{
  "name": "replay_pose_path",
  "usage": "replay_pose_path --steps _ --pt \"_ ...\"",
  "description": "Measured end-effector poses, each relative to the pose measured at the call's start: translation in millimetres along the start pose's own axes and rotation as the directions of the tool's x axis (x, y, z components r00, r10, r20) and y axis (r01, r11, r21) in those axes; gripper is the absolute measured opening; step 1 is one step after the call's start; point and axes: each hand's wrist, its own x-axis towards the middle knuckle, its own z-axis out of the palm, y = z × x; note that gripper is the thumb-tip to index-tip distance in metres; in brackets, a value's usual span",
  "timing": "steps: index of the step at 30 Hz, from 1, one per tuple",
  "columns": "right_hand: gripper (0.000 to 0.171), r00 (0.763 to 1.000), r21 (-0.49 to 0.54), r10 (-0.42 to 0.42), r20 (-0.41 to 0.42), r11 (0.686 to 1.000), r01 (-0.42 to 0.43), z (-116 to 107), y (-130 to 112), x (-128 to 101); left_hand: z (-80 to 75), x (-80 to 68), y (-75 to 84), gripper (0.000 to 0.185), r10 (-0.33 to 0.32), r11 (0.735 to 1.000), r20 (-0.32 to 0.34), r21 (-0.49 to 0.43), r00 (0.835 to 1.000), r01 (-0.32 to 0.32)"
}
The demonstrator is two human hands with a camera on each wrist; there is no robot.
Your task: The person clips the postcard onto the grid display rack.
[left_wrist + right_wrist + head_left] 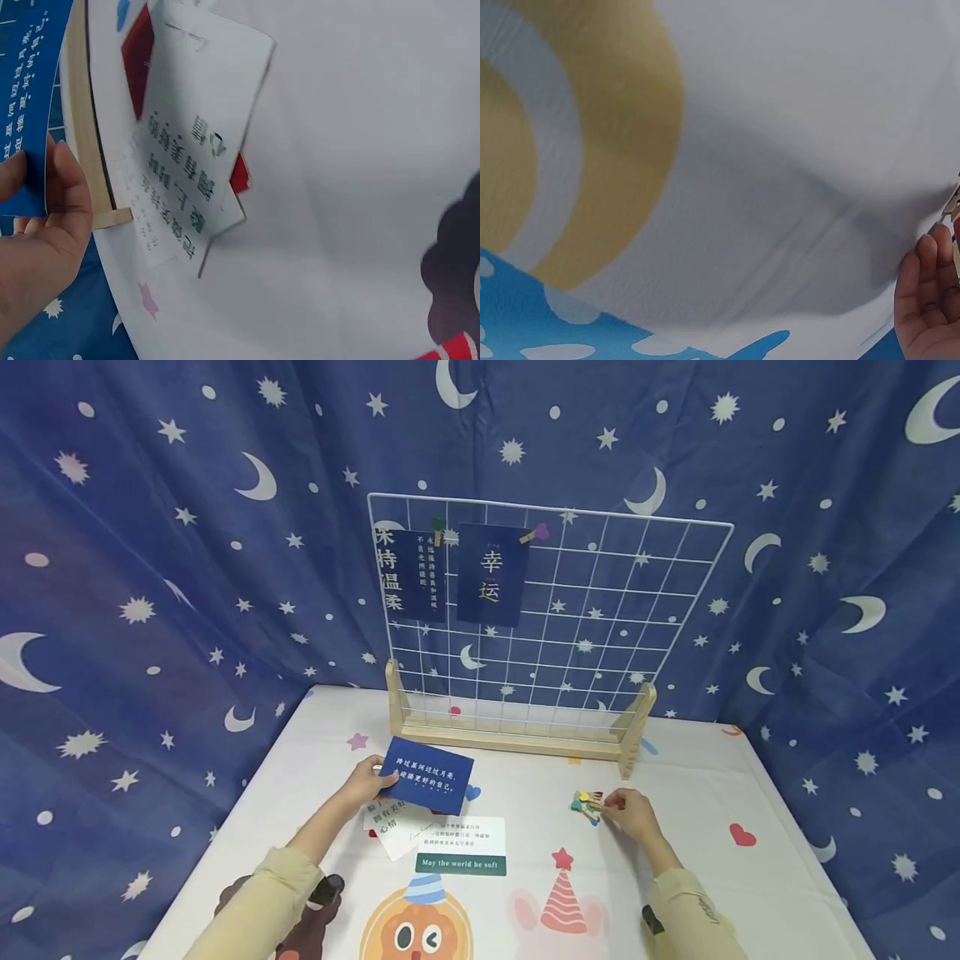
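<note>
My left hand (372,779) pinches the left edge of a dark blue card (427,774) with white writing and holds it just above the table. In the left wrist view the thumb (15,174) lies on that blue card (22,97). My right hand (609,804) reaches to a small pile of colourful wooden clips (587,804), with its fingertips at the pile. The right wrist view shows its fingers (928,270) fairly straight and side by side, and a clip (953,204) shows at the frame's right edge.
A white wire grid (600,610) stands in a wooden base (517,739) at the table's back, with two blue cards (491,574) clipped on it. White cards (461,839) lie on the printed tablecloth (675,877) below the held card. Starry blue curtains surround the table.
</note>
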Motion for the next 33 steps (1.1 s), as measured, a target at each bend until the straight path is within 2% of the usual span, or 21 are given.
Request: replay_pose_path --steps 5,12,18,26,33 --pt "0.013 1.000 -0.072 -0.009 0.006 0.997 0.010 5.7 -3.6 2.0 4.7 -3.2 5.5 0.035 0.003 0.999 -0.021 -0.045 1.000 -0.004" --pt "0.019 0.999 -0.154 -0.034 0.001 0.988 0.034 9.9 -3.3 -1.0 12.4 -4.5 22.2 0.033 0.055 0.995 -0.024 -0.083 0.998 -0.056" --pt "0.016 0.998 -0.127 -0.062 0.015 0.990 0.064 4.5 -1.8 -2.7 17.8 -8.9 31.7 0.035 0.078 0.989 -0.024 -0.124 0.997 -0.080" --pt "0.010 0.993 -0.102 -0.116 -0.006 0.988 0.114 -1.0 -0.7 1.2 23.7 -12.0 31.2 0.032 0.067 0.985 -0.083 -0.156 0.994 -0.079" --pt "0.005 0.994 -0.065 -0.105 -0.010 0.992 0.105 -1.6 -2.9 -1.7 31.8 -15.5 26.8 0.027 0.066 0.987 -0.128 -0.136 0.990 -0.084"
